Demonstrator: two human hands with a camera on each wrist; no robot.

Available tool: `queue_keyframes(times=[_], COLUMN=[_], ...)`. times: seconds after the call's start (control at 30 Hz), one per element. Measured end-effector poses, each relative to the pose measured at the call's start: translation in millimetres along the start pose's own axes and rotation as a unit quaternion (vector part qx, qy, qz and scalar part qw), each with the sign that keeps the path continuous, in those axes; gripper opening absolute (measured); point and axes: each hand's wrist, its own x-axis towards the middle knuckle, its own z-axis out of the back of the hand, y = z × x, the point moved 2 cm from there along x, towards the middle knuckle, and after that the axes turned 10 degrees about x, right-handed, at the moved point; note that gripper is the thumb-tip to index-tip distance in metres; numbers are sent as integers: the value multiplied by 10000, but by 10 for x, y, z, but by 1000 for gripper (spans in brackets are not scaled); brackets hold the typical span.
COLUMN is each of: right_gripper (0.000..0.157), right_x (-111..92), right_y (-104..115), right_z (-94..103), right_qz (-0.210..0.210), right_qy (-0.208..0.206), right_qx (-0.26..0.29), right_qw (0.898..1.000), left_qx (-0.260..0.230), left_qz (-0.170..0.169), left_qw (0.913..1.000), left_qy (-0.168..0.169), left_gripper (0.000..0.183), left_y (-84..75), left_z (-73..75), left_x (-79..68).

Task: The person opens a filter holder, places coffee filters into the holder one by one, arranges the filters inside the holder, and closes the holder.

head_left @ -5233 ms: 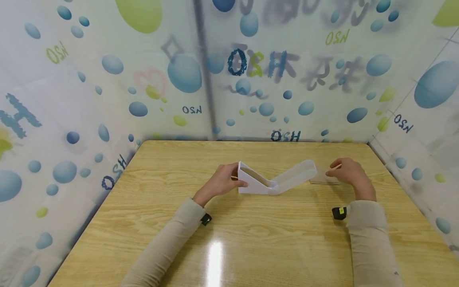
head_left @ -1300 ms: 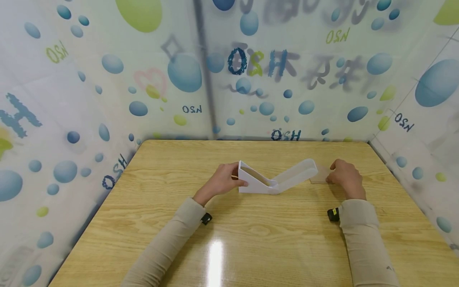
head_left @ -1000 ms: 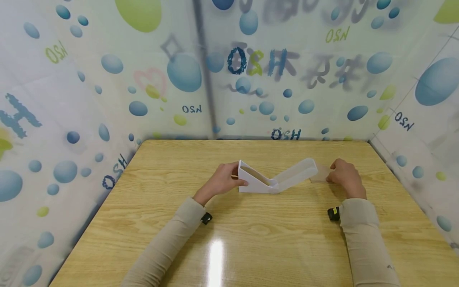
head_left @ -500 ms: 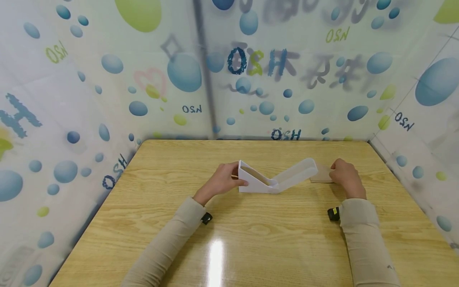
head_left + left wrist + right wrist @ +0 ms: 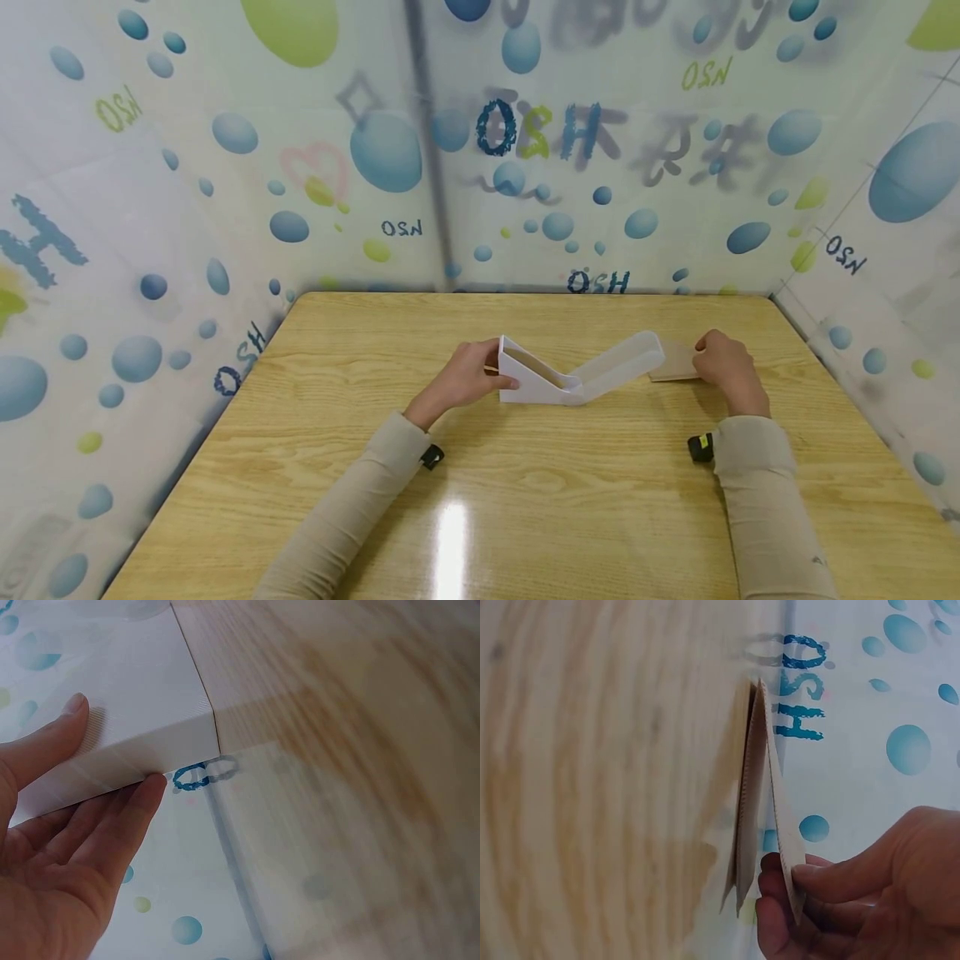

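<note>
The left hand grips a white holder; the right hand pinches a tan sheet

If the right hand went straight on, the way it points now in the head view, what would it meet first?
Past the brown card it pinches, the right hand would probably first meet the raised translucent part of the white holder, though depth is unclear.

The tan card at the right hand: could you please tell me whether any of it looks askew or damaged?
The top layer looks askew: it slants away from the layers beneath, one edge held up by the right hand. I see no tear.
</note>
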Motion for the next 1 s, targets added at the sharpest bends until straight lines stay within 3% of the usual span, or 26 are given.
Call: queue_keyframes(times=[1.0], right_gripper=[48], right_x=[-8], right_y=[34], right_z=[171], right_qz=[131], right_qy=[-155], right_qx=[593], right_qw=[9980], left_qx=[-187], left_qz=[-8], left_qw=[9998], left_qy=[30], left_gripper=[35], left_y=[-10], left_z=[6], left_x=[-14])
